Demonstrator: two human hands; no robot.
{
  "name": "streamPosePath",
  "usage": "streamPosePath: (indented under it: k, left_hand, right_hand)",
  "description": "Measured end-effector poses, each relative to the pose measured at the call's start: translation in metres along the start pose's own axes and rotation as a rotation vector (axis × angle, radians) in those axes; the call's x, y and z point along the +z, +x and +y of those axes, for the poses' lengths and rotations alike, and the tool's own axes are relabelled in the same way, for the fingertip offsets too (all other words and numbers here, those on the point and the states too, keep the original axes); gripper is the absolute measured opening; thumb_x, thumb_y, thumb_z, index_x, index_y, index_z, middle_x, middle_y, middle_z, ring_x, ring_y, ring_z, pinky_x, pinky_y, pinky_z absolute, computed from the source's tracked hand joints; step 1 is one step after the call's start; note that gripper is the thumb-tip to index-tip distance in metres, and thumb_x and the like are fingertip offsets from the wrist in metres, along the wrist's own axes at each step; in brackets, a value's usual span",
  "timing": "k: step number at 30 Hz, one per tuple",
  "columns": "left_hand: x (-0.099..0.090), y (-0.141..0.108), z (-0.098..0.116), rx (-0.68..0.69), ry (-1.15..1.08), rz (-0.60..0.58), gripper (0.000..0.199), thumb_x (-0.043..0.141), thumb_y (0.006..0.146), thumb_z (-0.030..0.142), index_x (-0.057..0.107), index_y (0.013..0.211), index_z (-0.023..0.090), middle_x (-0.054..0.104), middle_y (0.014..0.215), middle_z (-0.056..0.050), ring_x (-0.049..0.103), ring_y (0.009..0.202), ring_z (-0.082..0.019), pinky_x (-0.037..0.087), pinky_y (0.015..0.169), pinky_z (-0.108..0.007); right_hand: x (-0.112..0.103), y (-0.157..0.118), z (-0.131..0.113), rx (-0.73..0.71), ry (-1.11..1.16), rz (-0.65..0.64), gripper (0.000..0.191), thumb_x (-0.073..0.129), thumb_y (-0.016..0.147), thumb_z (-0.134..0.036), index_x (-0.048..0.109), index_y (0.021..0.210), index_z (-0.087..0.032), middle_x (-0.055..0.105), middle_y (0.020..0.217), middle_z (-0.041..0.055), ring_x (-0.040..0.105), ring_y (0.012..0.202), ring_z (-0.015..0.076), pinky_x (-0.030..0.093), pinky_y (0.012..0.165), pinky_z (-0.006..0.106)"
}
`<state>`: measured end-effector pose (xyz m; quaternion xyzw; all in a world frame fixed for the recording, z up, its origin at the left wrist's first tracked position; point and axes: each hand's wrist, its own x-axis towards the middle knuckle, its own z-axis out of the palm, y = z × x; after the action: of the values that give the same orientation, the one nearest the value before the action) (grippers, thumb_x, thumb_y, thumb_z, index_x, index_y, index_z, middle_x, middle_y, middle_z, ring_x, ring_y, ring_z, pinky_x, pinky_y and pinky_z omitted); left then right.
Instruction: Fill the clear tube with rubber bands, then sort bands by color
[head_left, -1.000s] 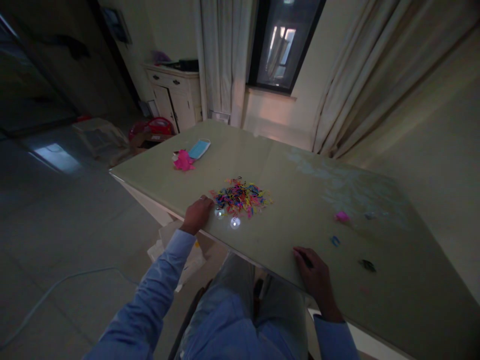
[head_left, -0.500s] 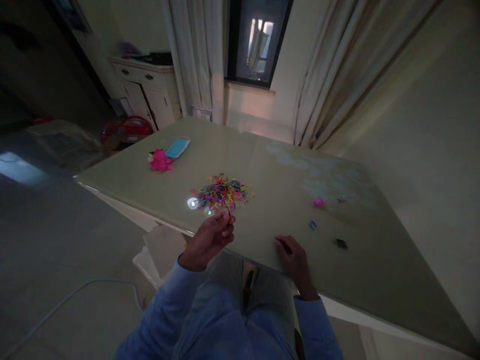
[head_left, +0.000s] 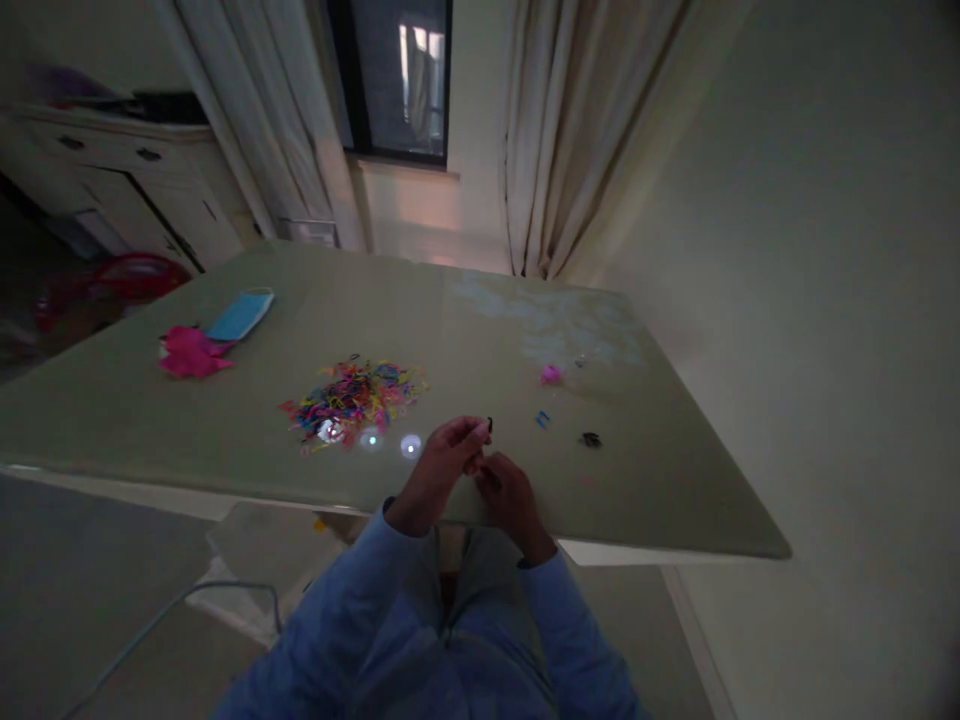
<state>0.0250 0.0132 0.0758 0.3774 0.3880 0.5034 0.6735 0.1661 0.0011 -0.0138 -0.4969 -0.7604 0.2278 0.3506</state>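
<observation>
My left hand (head_left: 441, 468) is closed in a pinch on a small black rubber band (head_left: 490, 425), which sticks up past the fingertips. Just below and beside it, my right hand (head_left: 514, 498) is curled near the table edge; whether its fingers hold anything is hidden. A loose pile of multicoloured rubber bands (head_left: 360, 393) lies to the left of my hands. On the right are smaller groups: a pink bunch (head_left: 551, 374), a few blue bands (head_left: 542, 420) and a black bunch (head_left: 591, 440).
A blue face mask (head_left: 241, 315) and a crumpled bright pink item (head_left: 195, 353) lie at the table's left. The glossy table (head_left: 360, 300) reflects spots of light. Beyond stand curtains (head_left: 551, 140), a window and a white cabinet (head_left: 165, 185).
My view has turned to the right. My left hand has moved right, away from the pile, carrying the black rubber band. It is now close to my right hand.
</observation>
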Motion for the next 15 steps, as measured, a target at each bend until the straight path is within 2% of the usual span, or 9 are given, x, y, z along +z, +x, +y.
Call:
streamPosePath:
  k: [3, 5, 6, 9, 15]
  left_hand:
    - [0.029, 0.036, -0.018, 0.157, 0.399, -0.127, 0.024, 0.064, 0.084, 0.04, 0.063, 0.084, 0.016, 0.057, 0.069, 0.002, 0.048, 0.055, -0.008, 0.039, 0.053, -0.021]
    - [0.05, 0.061, -0.029, 0.264, 0.713, -0.253, 0.014, 0.059, 0.087, 0.028, 0.065, 0.084, 0.016, 0.064, 0.077, -0.002, 0.056, 0.067, -0.012, 0.044, 0.064, -0.024]
    - [0.06, 0.072, -0.035, 0.313, 0.871, -0.278, 0.012, 0.058, 0.088, 0.024, 0.067, 0.085, 0.016, 0.067, 0.082, -0.003, 0.059, 0.075, -0.014, 0.046, 0.071, -0.025]
    - [0.088, 0.102, -0.053, 0.329, 1.316, -0.393, 0.019, 0.051, 0.092, 0.021, 0.069, 0.093, 0.017, 0.071, 0.096, -0.007, 0.063, 0.09, -0.017, 0.047, 0.081, -0.028]
    - [0.122, 0.133, -0.076, 0.26, 1.513, -0.446, 0.025, 0.046, 0.093, 0.019, 0.069, 0.102, 0.015, 0.068, 0.107, -0.013, 0.066, 0.093, -0.021, 0.049, 0.079, -0.029]
  right_hand:
    - [0.004, -0.001, 0.003, 0.062, -0.142, -0.064, 0.019, 0.053, 0.084, -0.012, 0.07, 0.092, -0.015, 0.073, 0.089, 0.0105, 0.068, 0.08, 0.021, 0.05, 0.072, 0.028]
    - [0.006, -0.002, 0.004, 0.076, -0.189, -0.11, 0.018, 0.056, 0.081, -0.011, 0.071, 0.089, -0.014, 0.075, 0.087, 0.0124, 0.069, 0.08, 0.0238, 0.051, 0.071, 0.03]
    - [0.007, -0.003, 0.004, 0.069, -0.199, -0.125, 0.017, 0.059, 0.079, -0.01, 0.072, 0.088, -0.015, 0.076, 0.088, 0.0128, 0.07, 0.082, 0.0249, 0.052, 0.071, 0.031]
    - [0.006, -0.004, 0.002, 0.031, -0.22, -0.154, 0.021, 0.063, 0.076, -0.01, 0.074, 0.091, -0.019, 0.077, 0.097, 0.0115, 0.07, 0.09, 0.0265, 0.054, 0.078, 0.033]
    - [0.001, -0.009, 0.002, -0.017, -0.302, -0.132, 0.031, 0.055, 0.087, -0.014, 0.069, 0.112, -0.023, 0.076, 0.11, 0.0056, 0.068, 0.104, 0.0217, 0.055, 0.09, 0.031]
